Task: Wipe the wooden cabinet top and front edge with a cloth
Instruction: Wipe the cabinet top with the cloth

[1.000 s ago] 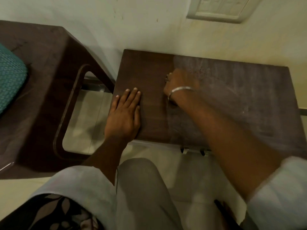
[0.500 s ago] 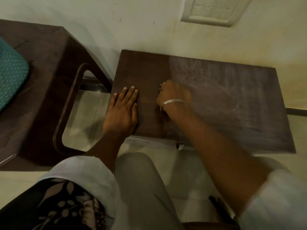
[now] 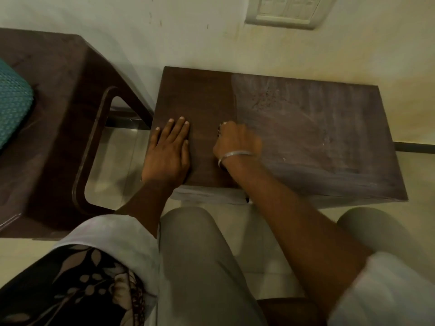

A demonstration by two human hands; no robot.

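Note:
The wooden cabinet top [image 3: 317,142] stands against the wall; its left part looks dark and clean, while the right part is pale and dusty. My left hand [image 3: 168,151] lies flat with straight fingers on the clean left part, near the front corner. My right hand [image 3: 237,144], wearing a silver bangle, is curled and pressed down at the line between clean and dusty wood. The cloth is almost wholly hidden under that hand. The front edge [image 3: 329,198] shows below the top as a dusty strip.
A dark brown chair [image 3: 58,114] with a teal cushion [image 3: 11,102] stands just left of the cabinet. A switch panel [image 3: 287,10] is on the wall above. My knees [image 3: 200,255] are close to the cabinet front, over the tiled floor.
My right hand has slid from the middle of the top toward the front edge, along the border of the clean strip. My left hand has stayed flat in place.

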